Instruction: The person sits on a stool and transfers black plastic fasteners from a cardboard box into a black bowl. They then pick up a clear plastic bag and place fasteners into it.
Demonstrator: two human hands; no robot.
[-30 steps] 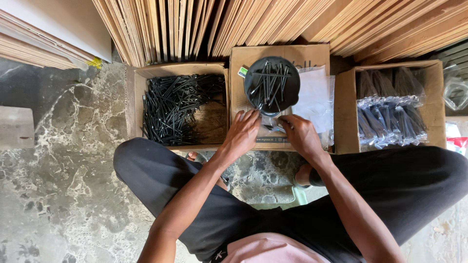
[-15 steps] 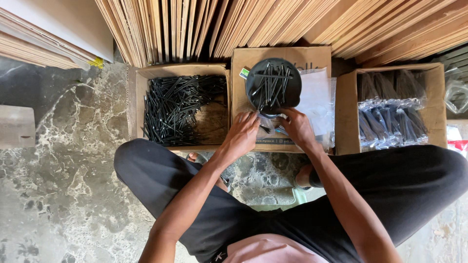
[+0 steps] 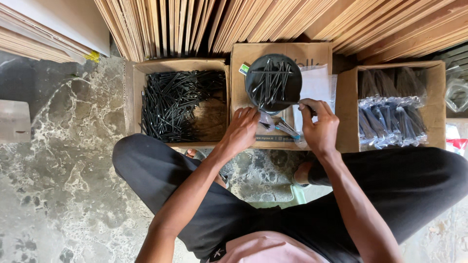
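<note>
At centre frame, a small clear plastic packet (image 3: 279, 125) is pinched by the right hand (image 3: 319, 127) and steadied by the left hand (image 3: 241, 132), fingers closed. The film is judged light, limp and slippery; its edge is best gripped.

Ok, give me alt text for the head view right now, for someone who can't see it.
A seated person's left hand and right hand work over the middle cardboard box, beside a round black dish of black nails. The left box holds loose black nails, the right box clear packets of them; wooden boards stand behind.
</note>
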